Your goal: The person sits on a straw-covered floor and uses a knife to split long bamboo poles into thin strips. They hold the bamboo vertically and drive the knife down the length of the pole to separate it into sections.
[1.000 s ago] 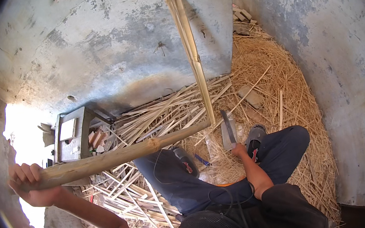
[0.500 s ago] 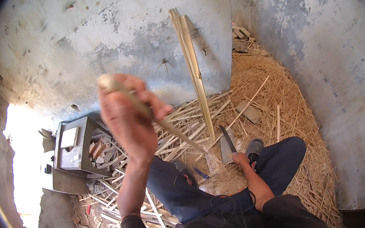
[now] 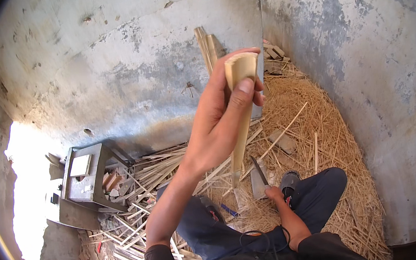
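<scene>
My left hand (image 3: 210, 127) is raised in front of me, closed around the top of a long split bamboo piece (image 3: 241, 149). Its curved, cut end faces up and my thumb presses its inner face. The piece slants down to the shavings between my feet. My right hand (image 3: 274, 194), low by my right shoe, grips the handle of a knife (image 3: 259, 169). The dark, narrow blade points forward and away from me, apart from the bamboo. Beneath the blade lies a flat grey block (image 3: 258, 184).
More split bamboo (image 3: 205, 48) leans on the wall, partly hidden by my left hand. Cut strips (image 3: 163, 168) lie left; a shavings heap (image 3: 331, 152) spreads right. A metal cabinet (image 3: 85, 167) stands at the left. A small blue object (image 3: 229, 210) lies between my legs.
My left hand has swung to the right with the bamboo piece and turned, so the piece stands steeper and its curved end shows. My right hand stays low with the knife.
</scene>
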`<state>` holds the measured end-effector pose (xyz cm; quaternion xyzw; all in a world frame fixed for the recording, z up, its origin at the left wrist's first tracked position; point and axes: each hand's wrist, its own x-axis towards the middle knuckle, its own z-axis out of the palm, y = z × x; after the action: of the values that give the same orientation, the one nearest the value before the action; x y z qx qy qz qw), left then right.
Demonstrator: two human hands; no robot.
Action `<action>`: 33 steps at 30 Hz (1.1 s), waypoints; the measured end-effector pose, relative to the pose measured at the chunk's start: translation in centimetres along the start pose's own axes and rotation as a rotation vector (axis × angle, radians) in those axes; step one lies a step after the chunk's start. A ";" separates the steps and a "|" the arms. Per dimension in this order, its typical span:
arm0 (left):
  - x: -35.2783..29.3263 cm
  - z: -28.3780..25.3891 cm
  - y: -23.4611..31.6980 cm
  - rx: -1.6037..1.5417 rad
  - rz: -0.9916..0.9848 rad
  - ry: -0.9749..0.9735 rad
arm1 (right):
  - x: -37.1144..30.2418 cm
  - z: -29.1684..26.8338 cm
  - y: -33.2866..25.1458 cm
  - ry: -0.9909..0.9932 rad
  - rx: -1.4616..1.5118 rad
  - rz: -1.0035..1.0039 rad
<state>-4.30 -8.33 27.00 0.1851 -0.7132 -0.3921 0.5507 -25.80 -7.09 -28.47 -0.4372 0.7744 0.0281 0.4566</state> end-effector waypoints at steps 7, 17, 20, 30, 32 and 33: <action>0.1 0.4 -0.5 -0.028 -0.001 -0.033 | 0.4 0.4 0.4 0.029 0.030 -0.005; 0.3 -0.3 -0.8 -0.151 -0.042 -0.050 | -0.5 0.5 0.0 0.032 0.030 -0.021; 0.3 -0.4 -0.8 -0.164 -0.036 -0.050 | -0.7 0.3 -0.1 0.033 0.022 -0.024; -0.1 -1.0 -0.7 -0.170 -0.072 -0.001 | 0.5 1.3 0.5 0.053 -0.001 -0.034; -0.1 -1.1 -0.7 -0.151 -0.067 0.007 | 0.7 1.3 0.6 0.053 -0.002 -0.031; 0.0 -1.1 -0.7 -0.142 -0.064 0.012 | 0.7 1.3 0.7 0.054 -0.004 -0.029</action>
<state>-3.35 -9.16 26.52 0.1708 -0.6740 -0.4580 0.5538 -25.51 -6.53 -30.00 -0.4499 0.7797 0.0111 0.4352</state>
